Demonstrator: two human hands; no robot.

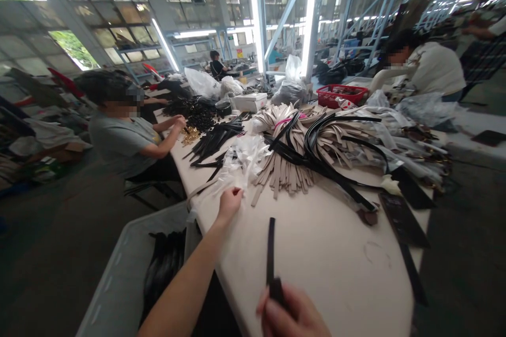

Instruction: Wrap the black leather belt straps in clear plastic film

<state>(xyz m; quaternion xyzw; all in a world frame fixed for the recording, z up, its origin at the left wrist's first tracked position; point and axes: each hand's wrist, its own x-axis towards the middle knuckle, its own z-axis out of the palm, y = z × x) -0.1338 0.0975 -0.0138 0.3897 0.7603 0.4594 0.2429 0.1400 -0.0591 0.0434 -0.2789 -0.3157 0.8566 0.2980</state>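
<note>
My right hand, low in the picture, is closed around a black strap. One length of the strap points away from me over the pale tabletop, and a thicker dark part sits between thumb and fingers. Farther forward, my left hand has its fingers pressed together beside crumpled clear plastic wrapping. Whether it pinches the plastic or something small is hidden. Just beyond lies a big bundle of beige strips, with long black straps curving across it.
Below my left arm stands a translucent bin holding black straps. A person sits at the left by gold-coloured pieces and black strips. A red basket is at the back. Dark flat pieces lie along the right edge.
</note>
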